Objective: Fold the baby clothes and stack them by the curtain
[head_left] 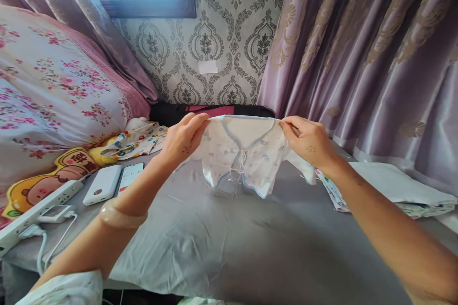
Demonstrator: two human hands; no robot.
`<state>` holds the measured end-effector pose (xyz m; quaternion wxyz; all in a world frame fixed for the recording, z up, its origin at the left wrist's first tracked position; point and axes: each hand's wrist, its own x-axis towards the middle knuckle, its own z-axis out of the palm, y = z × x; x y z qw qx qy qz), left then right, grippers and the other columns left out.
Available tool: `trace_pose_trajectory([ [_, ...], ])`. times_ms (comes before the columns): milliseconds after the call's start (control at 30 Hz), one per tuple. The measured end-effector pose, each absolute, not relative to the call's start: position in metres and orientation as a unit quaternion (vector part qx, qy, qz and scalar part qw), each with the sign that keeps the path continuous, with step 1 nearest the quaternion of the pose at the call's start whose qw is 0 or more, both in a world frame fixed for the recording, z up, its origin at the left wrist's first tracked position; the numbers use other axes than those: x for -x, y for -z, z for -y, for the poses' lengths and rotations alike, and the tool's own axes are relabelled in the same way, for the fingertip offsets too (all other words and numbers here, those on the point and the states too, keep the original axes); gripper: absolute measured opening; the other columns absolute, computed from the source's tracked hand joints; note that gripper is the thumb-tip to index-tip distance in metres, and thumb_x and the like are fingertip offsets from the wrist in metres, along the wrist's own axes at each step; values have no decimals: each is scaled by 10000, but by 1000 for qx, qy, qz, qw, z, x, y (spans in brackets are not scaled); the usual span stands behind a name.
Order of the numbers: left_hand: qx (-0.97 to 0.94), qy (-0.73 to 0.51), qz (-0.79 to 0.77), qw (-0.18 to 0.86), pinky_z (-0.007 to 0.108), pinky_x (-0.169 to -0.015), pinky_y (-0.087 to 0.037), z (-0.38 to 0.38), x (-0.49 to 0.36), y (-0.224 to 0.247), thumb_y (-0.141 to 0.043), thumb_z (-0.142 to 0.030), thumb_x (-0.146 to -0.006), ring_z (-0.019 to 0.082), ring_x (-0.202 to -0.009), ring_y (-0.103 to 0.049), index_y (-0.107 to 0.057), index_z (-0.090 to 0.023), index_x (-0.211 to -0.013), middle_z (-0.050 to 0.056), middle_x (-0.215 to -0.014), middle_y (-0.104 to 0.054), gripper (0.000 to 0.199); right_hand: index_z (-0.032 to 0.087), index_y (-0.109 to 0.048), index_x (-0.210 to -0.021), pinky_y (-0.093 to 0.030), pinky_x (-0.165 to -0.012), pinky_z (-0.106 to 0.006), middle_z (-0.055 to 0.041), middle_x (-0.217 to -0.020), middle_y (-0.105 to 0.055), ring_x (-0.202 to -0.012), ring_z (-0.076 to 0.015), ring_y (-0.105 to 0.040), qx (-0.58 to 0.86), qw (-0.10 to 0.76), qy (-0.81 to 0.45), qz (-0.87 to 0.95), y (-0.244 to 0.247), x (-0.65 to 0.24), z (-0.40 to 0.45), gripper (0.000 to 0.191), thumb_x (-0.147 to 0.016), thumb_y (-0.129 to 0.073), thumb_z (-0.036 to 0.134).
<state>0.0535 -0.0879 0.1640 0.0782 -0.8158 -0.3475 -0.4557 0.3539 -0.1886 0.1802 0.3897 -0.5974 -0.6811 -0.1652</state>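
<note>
Stretched between my two hands is a small white baby shirt (218, 152) with pale blue edging and a faint print. It hangs upright, its V-neck front facing me and thin ties at the middle. My left hand (185, 134) pinches the left shoulder, fingers closed on the cloth. The right shoulder is pinched the same way by my right hand (306, 137). Both sleeves droop outward beyond the hands. Below the shirt spreads a grey sheet (214, 238).
On the left lie a power strip (39, 214) with cables, a white power bank (102, 185), a phone (130, 176), a cartoon cushion (46, 181) and a patterned cloth (141, 140). Folded cloths (390, 183) lie at the right. Curtains (375, 57) hang behind.
</note>
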Motion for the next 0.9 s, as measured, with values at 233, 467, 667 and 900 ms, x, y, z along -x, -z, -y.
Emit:
trace_pose_trajectory([
  [233, 830, 378, 377, -165, 251, -477, -386, 96, -24, -194, -504, -576, -839, 163, -591, -539, -676, -265, -905, 7, -653, -578, 362, 263, -720, -827, -409, -525, -300, -20, -699, -671, -616, -191, -585, 610, 399, -93, 679, -210, -353, 208, 411, -792, -580, 647],
  [467, 837, 171, 390, -344, 219, -454, -345, 4, -64, -95, -584, -565, -730, 126, -527, -487, -669, -193, -710, -1, -594, -567, 382, 174, -706, -713, -395, -548, -261, -29, -713, -687, -637, -175, -578, 658, 232, -254, 670, -123, -381, 128, 458, -741, -615, 622],
  [667, 839, 162, 472, -217, 222, -558, -387, -27, -103, -12, -526, -333, -772, 151, -637, -550, -644, -177, -643, 5, -585, -578, 235, 196, -683, -864, -393, -673, -264, -75, -958, -716, -844, -202, -628, 732, 115, -91, 666, -40, -384, 101, 305, -930, -448, 379],
  [900, 837, 92, 506, -186, 249, -638, -420, -29, -112, 6, -509, -280, -828, 197, -767, -637, -702, -197, -776, 65, -808, -709, 216, 200, -633, -995, -394, -802, -299, -110, -1143, -648, -1023, -221, -592, 716, 48, -47, 695, -16, -379, 102, 291, -989, -366, 313],
])
